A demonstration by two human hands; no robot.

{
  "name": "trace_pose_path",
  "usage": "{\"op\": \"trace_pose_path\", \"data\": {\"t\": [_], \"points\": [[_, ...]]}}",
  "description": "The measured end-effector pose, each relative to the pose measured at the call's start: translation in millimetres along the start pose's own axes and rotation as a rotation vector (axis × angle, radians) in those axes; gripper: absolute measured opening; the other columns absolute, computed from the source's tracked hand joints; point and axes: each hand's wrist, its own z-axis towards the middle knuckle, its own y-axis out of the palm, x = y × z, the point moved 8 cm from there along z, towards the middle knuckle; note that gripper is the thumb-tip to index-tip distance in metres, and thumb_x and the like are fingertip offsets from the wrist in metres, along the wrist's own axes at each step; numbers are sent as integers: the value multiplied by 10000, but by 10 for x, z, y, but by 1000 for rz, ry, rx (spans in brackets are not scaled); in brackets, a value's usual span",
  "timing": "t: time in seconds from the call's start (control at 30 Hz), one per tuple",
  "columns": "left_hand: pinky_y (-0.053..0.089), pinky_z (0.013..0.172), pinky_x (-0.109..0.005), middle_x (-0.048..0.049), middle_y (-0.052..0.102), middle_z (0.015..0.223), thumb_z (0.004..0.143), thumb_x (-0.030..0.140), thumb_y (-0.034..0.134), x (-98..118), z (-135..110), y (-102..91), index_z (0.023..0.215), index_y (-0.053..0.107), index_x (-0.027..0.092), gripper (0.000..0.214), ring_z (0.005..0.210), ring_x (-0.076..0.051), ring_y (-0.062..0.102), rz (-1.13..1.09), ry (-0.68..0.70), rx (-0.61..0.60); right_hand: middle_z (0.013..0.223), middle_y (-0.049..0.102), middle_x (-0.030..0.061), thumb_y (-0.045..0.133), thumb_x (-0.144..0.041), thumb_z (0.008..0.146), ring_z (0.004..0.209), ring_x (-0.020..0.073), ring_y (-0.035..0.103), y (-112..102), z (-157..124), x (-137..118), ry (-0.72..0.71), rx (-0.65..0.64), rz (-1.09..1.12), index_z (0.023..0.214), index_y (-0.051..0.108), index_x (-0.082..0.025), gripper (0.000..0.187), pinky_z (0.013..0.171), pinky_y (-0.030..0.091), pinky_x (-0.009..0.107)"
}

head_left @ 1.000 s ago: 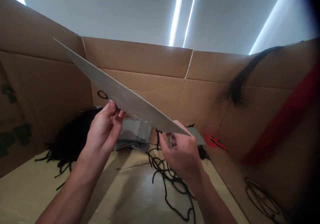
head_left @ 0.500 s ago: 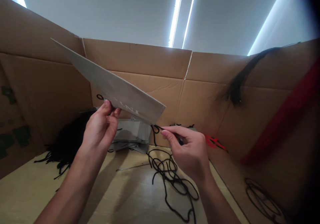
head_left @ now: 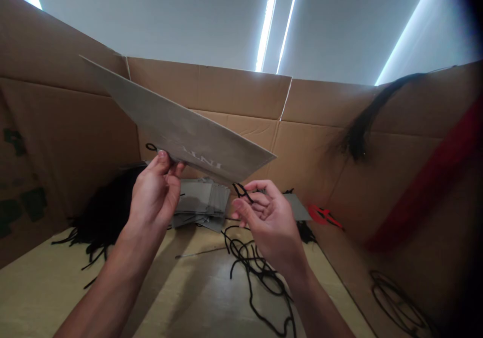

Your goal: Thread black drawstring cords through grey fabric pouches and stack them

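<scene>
My left hand (head_left: 154,197) pinches the lower edge of a flat grey paper bag (head_left: 181,129), which is raised and tilted, with white letters showing on its face. A short black cord (head_left: 241,191) hangs from the bag's lower right edge. My right hand (head_left: 266,222) sits just under that edge, its fingers loosely curled with the cord end at its fingertips. Both hands are inside a large cardboard box (head_left: 234,96).
A stack of flat grey bags (head_left: 199,204) lies at the back of the box floor. Loose black cords (head_left: 260,272) sprawl below my right hand, a black bundle (head_left: 105,209) lies at left, and black and red bundles (head_left: 433,172) hang on the right wall.
The bag has turned so more of its printed face shows. My right hand let go of the bag's corner, moved below its edge and took the black cord end.
</scene>
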Motion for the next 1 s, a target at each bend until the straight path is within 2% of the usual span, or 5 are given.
{"op": "trace_pose_path", "data": {"t": [0.13,0.4,0.67,0.87,1.0], "points": [[621,695,-126,-25,730,863,1041,20,587,-6,-58,24,809,726,145,297,719,-71,675,-11,-16,37,749,730,10,803,-401,891,641,150,720,-127,32,-97,-117,88,-52,977,677,-207,247,550,565,237],[605,656,-174,-22,726,763,960,99,720,20,-70,41,734,768,120,233,643,-84,660,204,167,-25,939,820,91,761,-348,894,871,233,763,-433,123,-170,-192,186,-319,954,800,-197,167,817,607,369],[370,367,-194,-64,659,514,775,284,880,-125,46,65,572,759,127,285,384,-102,505,843,38,-368,758,763,71,756,-359,820,685,217,699,-768,221,-234,-171,205,-514,789,734,-199,164,651,542,337],[366,396,-163,-22,635,528,805,444,841,-79,-43,118,614,741,143,370,419,-84,499,1171,-97,-585,731,746,66,704,-361,821,649,210,683,-950,203,-306,-56,109,-571,809,736,-202,162,585,513,312],[385,413,-170,-42,701,602,793,487,843,-18,-25,113,677,764,141,373,448,-80,511,1159,-98,-631,772,761,67,693,-348,812,675,211,679,-993,196,-402,-97,123,-639,805,743,-208,149,599,499,317]]}}
